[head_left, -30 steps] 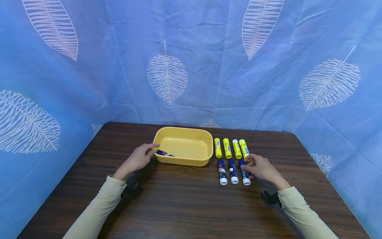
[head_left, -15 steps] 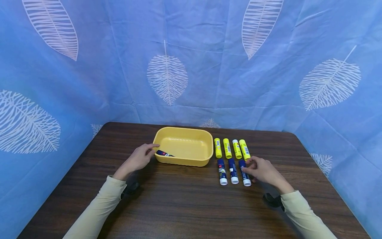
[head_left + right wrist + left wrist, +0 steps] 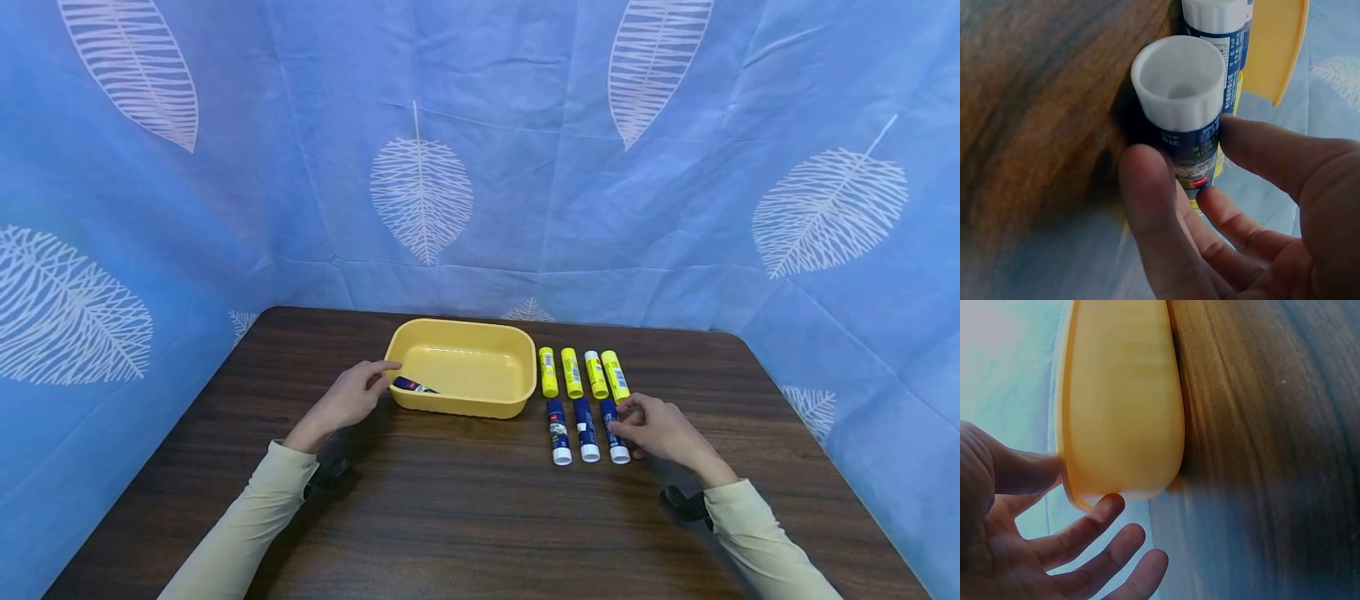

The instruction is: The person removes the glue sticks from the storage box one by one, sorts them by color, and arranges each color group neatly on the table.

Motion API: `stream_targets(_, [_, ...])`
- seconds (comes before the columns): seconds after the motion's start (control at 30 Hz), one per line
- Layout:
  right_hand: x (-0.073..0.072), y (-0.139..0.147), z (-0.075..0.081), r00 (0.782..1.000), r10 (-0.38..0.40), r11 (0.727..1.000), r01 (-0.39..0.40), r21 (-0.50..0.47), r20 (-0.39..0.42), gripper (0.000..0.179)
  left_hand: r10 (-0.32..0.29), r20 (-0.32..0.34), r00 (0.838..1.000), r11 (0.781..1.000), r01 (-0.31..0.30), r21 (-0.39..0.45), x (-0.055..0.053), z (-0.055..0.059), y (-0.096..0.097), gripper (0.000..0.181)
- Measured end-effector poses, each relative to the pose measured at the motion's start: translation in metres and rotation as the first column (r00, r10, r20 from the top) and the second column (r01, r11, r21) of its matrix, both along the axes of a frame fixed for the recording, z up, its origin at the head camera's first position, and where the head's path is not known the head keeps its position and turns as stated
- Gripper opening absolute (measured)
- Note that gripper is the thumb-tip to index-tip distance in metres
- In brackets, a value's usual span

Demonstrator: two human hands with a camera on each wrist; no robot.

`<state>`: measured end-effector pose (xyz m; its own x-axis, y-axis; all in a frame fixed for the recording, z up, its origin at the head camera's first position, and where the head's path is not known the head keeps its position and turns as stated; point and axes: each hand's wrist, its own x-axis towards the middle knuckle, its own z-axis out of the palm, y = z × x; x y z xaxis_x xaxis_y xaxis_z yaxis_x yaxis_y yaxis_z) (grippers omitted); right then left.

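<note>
My left hand is at the left end of a yellow plastic tray, pinching its rim between thumb and finger. The left wrist view shows the tray's outer wall, with the other fingers spread beside it. Inside the tray lies a dark blue glue stick, part of it hidden by the rim. My right hand holds another blue glue stick, the rightmost of a front row. In the right wrist view, its hollow white end faces the camera, with thumb and fingers around its blue body.
Two more blue glue sticks lie left of the held one. Behind them is a row of several yellow glue sticks, close to the tray's right end. All lie on a dark wooden table. A blue leaf-patterned cloth hangs behind.
My right hand has shifted slightly right and toward me, still at the rightmost blue glue stick, which has barely moved. The left hand and tray have stayed in place.
</note>
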<state>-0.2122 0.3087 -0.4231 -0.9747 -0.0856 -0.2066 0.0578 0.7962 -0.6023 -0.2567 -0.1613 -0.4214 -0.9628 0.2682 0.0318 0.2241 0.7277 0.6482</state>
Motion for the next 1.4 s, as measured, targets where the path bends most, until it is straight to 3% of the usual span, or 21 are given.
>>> stream_targets(1.4, [-0.0016,0.0027,-0.0010,1.000,0.018,1.000,-0.018,0.009,-0.008,0.044,-0.006,-0.014,1.000,1.000,0.006,-0.006,0.0011,0.0013,0.0007,0.036])
